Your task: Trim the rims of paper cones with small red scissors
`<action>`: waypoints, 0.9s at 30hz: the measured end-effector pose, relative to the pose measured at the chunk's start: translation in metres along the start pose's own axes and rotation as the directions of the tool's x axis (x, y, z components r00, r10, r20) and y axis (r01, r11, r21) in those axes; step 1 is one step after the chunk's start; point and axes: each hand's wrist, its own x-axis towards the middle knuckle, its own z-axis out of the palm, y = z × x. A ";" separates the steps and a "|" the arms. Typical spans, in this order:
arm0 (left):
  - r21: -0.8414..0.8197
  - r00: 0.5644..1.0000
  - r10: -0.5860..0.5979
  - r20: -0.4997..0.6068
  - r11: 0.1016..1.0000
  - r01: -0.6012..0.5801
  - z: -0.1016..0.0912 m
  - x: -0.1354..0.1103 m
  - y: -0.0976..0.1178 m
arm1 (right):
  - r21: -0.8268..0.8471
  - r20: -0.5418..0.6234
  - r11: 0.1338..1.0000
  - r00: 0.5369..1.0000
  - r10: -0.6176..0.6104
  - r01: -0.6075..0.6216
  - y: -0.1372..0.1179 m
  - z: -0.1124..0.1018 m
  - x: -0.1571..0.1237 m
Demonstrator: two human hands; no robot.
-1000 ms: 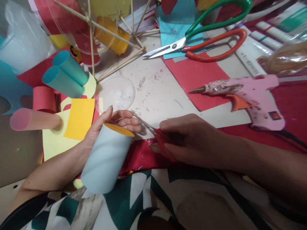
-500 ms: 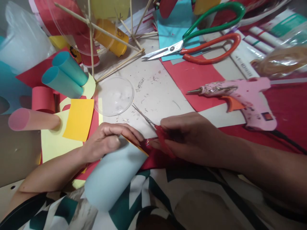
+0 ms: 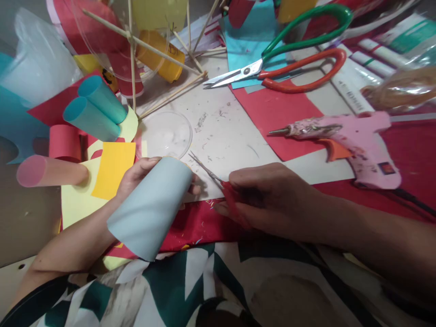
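Observation:
A light blue paper tube [image 3: 150, 206] is in my left hand [image 3: 132, 178], tilted with its upper end away from me. The fingers wrap behind it, and their tips show at its right edge. My right hand [image 3: 269, 195] grips small red-handled scissors [image 3: 229, 193] with thin metal blades. The blades point up and left, a little apart from the tube. Beyond the tube lies a clear round plastic lid [image 3: 168, 135] on the white work surface [image 3: 225, 136].
Large scissors [image 3: 254, 70] with green and red handles lie at the back. On the right rests a pink glue gun [image 3: 361, 141]. Teal paper tubes [image 3: 91, 120], a pink tube [image 3: 51, 171] and a yellow paper piece [image 3: 114, 169] stand or lie left. Wooden sticks [image 3: 166, 97] form a frame behind.
My left hand has turned and raised the blue tube, moving it up and left. Its upper end now covers most of the hand. The right hand with the scissors has barely moved.

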 end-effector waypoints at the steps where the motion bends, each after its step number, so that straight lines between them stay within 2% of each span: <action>1: -0.015 1.000 -0.003 -0.009 1.000 0.003 0.001 0.000 0.000 | -0.013 0.007 1.000 1.000 0.004 -0.004 -0.001 0.000 0.000; 5: -0.064 0.998 0.014 -0.054 0.998 -0.018 0.001 -0.002 -0.003 | -0.066 0.040 0.997 0.999 0.030 -0.027 -0.003 -0.001 0.001; 10: -0.064 0.988 -0.018 -0.150 0.998 0.009 -0.004 -0.007 -0.008 | -0.085 0.045 0.994 0.996 0.077 -0.073 -0.004 0.000 0.001; 12: -0.089 0.991 -0.042 -0.127 0.996 0.031 -0.003 -0.008 -0.008 | 0.005 0.055 0.996 0.995 0.087 -0.088 -0.002 0.001 0.000; 15: -0.113 0.997 -0.076 -0.018 0.991 0.074 0.000 -0.006 -0.006 | 0.181 0.071 0.976 0.991 0.111 -0.122 0.000 0.001 0.000; 17: -0.135 0.997 -0.076 0.026 0.988 0.079 0.002 -0.004 -0.005 | 0.217 0.064 0.967 0.991 0.120 -0.131 0.000 0.001 0.000; 23: -0.114 0.999 0.047 0.013 0.992 -0.045 0.003 0.001 -0.006 | 0.146 0.120 0.981 0.986 0.113 -0.130 -0.001 0.001 0.001; 27: -0.124 1.000 0.024 -0.011 0.992 -0.026 0.008 0.003 -0.007 | 0.047 0.126 0.989 0.983 0.135 -0.142 -0.001 0.001 0.002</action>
